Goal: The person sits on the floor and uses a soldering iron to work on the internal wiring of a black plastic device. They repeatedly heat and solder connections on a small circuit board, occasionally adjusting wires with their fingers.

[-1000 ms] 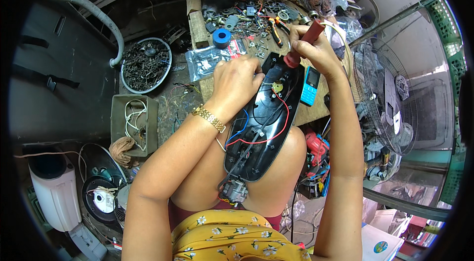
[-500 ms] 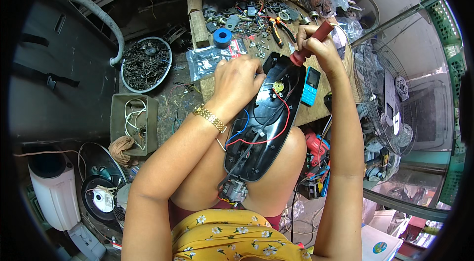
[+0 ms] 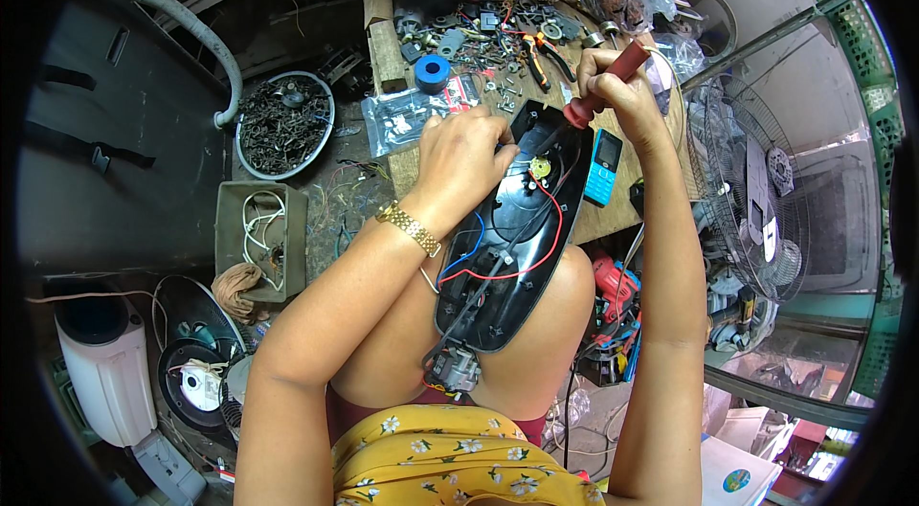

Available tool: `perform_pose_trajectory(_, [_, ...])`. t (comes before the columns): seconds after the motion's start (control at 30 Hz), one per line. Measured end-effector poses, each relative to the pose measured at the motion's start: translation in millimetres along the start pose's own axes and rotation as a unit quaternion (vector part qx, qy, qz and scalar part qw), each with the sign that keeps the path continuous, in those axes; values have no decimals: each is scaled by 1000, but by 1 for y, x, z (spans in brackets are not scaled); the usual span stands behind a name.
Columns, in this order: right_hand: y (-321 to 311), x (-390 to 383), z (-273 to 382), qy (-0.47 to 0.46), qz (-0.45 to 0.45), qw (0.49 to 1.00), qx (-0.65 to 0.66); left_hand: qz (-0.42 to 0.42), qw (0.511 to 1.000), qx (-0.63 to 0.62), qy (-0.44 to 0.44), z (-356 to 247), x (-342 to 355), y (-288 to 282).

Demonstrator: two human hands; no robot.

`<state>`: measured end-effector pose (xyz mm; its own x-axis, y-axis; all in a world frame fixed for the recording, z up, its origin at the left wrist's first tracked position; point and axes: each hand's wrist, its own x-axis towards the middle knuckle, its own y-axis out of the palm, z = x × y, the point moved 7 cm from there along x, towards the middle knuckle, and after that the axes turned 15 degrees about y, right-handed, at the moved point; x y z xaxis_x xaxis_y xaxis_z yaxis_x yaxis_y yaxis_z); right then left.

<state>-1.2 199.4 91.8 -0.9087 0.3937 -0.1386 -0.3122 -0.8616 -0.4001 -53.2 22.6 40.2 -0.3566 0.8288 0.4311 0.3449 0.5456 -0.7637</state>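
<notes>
Red-handled and corded, a tool (image 3: 628, 62) is gripped in the right hand (image 3: 627, 102), right of upper centre, over the top end of a black plastic housing (image 3: 517, 303) mid-frame, while the left hand (image 3: 464, 150), fingers curled, holds its left rim. Red wire (image 3: 560, 216) loops inside; a blue phone (image 3: 601, 171) lies just right, and orange-and-black pliers (image 3: 536, 70) rest among small metal parts (image 3: 469, 48) toward the frame's top.

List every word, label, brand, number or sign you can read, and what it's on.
None is legible.
Blue phone: keypad marks too small.
Clear packet: red-and-white patch, too blurred.
Round sticker, lower right: too small.
Red-handled tool, black housing: no text discernible.
</notes>
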Motion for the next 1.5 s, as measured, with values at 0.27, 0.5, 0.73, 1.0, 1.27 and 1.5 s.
perform_pose_trajectory(0.27, [-1, 1, -4, -1, -8, 1000, 3, 0, 1000, -7, -5, 0, -1, 0])
perform_pose_trajectory(0.5, [-3, 0, -4, 11, -5, 1000, 18, 1, 1000, -9, -4, 0, 0, 1])
perform_pose_trajectory(0.73, [-3, -2, -3, 0, -19, 1000, 5, 3, 1000, -9, 1, -2, 0, 1])
perform_pose_trajectory(1.0, [-4, -5, -1, 0, -32, 999, 20, 7, 1000, -25, 9, -5, 0, -1])
perform_pose_trajectory(1.27, [-9, -5, -1, -12, -57, 998, 23, -17, 999, 3, 40, -10, 0, -3])
perform_pose_trajectory(1.5, [-16, -7, -2, -18, -81, 996, 36, -18, 997, 38, 65, -17, 3, -5])
